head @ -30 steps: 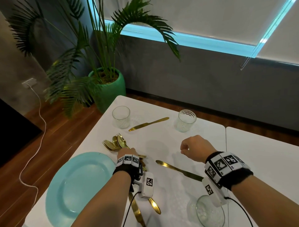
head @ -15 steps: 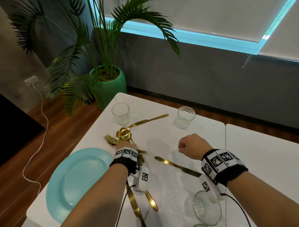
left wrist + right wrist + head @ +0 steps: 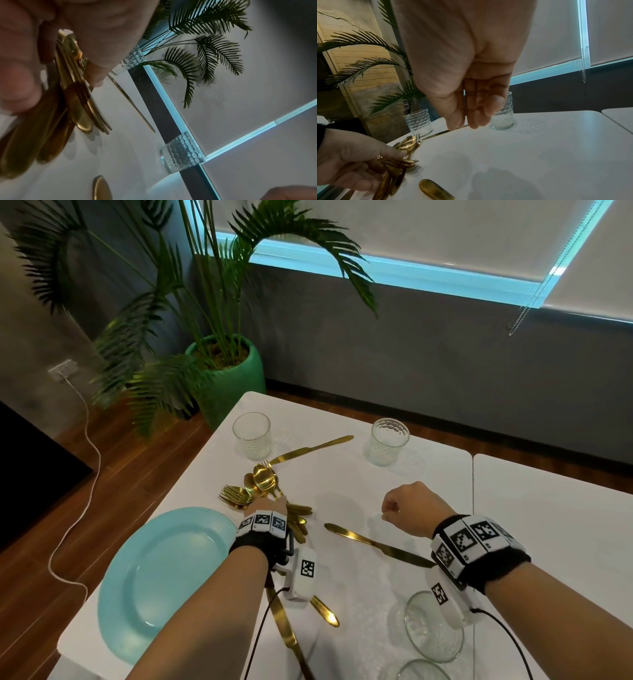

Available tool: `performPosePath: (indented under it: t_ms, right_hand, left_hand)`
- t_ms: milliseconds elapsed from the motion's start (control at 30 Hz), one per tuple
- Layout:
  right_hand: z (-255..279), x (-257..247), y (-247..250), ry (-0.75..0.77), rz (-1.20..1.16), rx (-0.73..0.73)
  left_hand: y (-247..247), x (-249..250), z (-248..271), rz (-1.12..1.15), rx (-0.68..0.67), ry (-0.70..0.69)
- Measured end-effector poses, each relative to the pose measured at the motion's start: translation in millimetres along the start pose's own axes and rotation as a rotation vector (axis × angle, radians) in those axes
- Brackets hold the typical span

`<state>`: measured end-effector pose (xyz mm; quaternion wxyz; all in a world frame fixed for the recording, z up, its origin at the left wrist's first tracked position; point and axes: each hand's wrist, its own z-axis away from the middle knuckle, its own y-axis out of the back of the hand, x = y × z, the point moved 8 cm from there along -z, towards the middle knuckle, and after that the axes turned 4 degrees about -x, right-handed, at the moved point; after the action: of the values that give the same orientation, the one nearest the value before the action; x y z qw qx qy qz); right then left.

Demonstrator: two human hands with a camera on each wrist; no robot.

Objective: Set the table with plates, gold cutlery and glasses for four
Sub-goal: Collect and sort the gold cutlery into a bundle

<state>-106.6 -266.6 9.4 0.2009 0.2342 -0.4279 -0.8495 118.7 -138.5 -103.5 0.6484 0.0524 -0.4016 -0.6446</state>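
Head view: left hand [image 3: 265, 508] has its fingers curled round the handles of the cutlery bunch [image 3: 263, 481], right of the plate [image 3: 154, 577]. Since a second ago the spoon heads have tipped up and sit closer to the far knife [image 3: 311, 448]. Right hand [image 3: 411, 508] still hovers empty past the near knife [image 3: 376, 544], fingers curled in together.

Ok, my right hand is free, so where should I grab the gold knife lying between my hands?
Take the gold knife by its rounded left end, probably the handle. It lies flat on the table, so bring the right hand down from above, pinching its two long edges.
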Motion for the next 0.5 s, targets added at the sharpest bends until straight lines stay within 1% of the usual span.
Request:
performPosePath:
  t_ms: [33,67,100,133,200,233,300,333,400,500]
  right_hand:
    - [0,1,0,-0.003,-0.004,0.002]
    - [1,3,0,-0.005,-0.005,0.002]
    - [2,4,0,-0.008,-0.006,0.003]
    - [3,5,1,-0.007,-0.008,0.006]
    - [5,7,3,-0.003,-0.014,0.019]
    - [4,7,5,0.001,-0.016,0.028]
    - [6,9,8,0.001,-0.029,0.046]
    - [6,9,10,0.002,-0.040,0.055]
    - [7,9,13,0.005,-0.058,0.064]
    - [7,10,15,0.008,-0.068,0.079]
  left_hand:
    - [1,2,-1,-0.029,0.006,-0.012]
    - [0,8,3,-0.156,-0.017,-0.097]
    - [2,14,5,-0.269,0.027,-0.155]
    - [2,19,10,-0.365,0.032,-0.176]
    - [2,30,21,-0.405,0.080,-0.175]
    - [2,37,27,-0.377,0.106,-0.217]
    - [-10,56,45,-0.457,0.109,-0.339]
    - [-23,66,52,-0.540,0.101,-0.421]
    - [-54,81,68,-0.673,0.023,-0.574]
    - [-96,88,85,-0.720,-0.120,-0.721]
